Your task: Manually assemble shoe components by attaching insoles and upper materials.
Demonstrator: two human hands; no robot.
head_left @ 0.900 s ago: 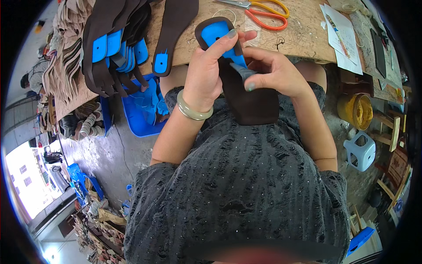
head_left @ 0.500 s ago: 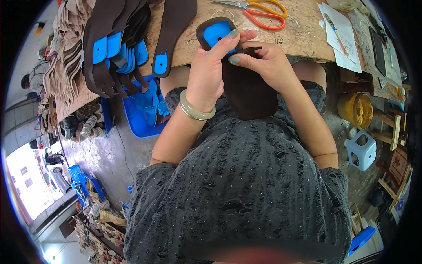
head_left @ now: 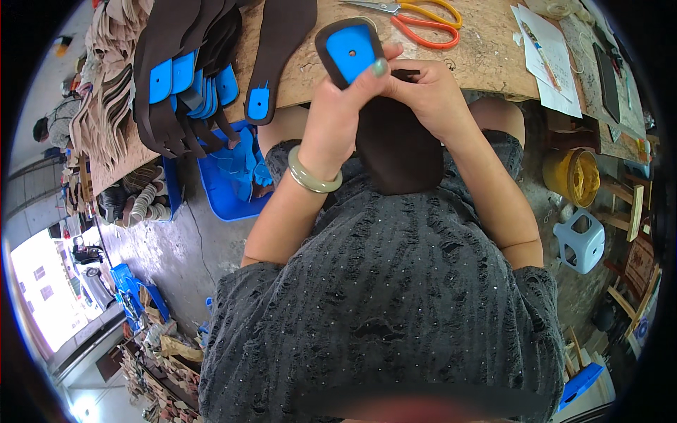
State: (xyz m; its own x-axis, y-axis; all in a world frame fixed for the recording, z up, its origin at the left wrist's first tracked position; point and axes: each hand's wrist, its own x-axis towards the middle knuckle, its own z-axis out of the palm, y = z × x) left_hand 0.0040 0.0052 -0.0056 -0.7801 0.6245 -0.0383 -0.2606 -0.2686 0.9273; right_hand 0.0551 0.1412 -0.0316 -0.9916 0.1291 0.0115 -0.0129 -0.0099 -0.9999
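Note:
In front of my chest is a dark brown insole (head_left: 400, 151), bent so its wide end hangs toward my lap. A blue heel pad (head_left: 342, 53) with a small hole covers its upper end and faces me. My left hand (head_left: 337, 109) grips the insole just below the pad, thumb along the pad's edge. My right hand (head_left: 431, 99) pinches the insole's edge beside the left fingers; its fingertips are partly hidden. Another insole (head_left: 282, 42) with a blue heel pad (head_left: 258, 103) lies flat on the wooden table (head_left: 486, 67), left of my hands.
Orange-handled scissors (head_left: 427, 32) lie beyond my hands. At the left is a stack of dark insoles (head_left: 166, 35) with blue pads, beside beige pieces (head_left: 113, 92). Papers (head_left: 553, 70) with a pen lie right. A blue bin (head_left: 218, 197), yellow bucket (head_left: 564, 176) and stool (head_left: 582, 243) stand below.
The padded end has turned and risen slightly, so more of the blue face shows. My left thumb has slid down off the pad's middle, and my right thumb has moved in behind the left.

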